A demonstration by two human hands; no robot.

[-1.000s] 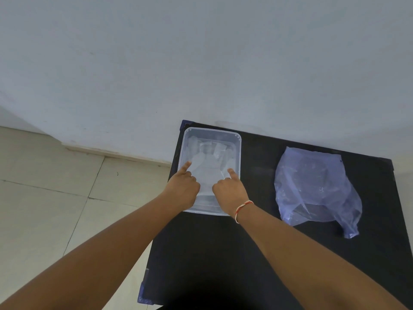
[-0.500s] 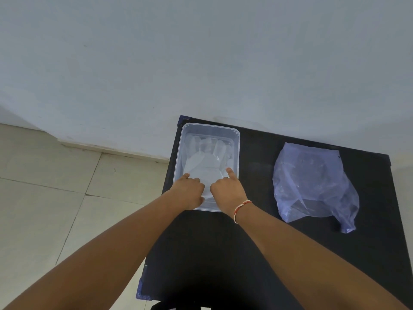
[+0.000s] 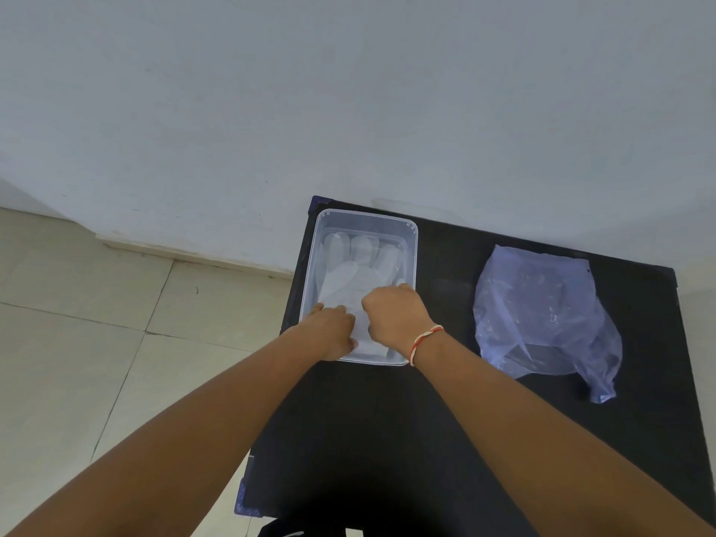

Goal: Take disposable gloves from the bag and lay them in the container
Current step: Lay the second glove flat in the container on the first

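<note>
Fingers (image 3: 329, 310) curled on glove (image 3: 348, 279) cuff in container (image 3: 410, 242)

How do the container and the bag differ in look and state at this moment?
The container is a clear, rigid rectangular tub; the bag is bluish, soft and crumpled. The container sits at the table's far-left corner with a glove spread flat inside; the bag lies to its right, contents unclear. Both hands, left and right, are at the container; the bag is untouched. Both are see-through plastic.
</note>
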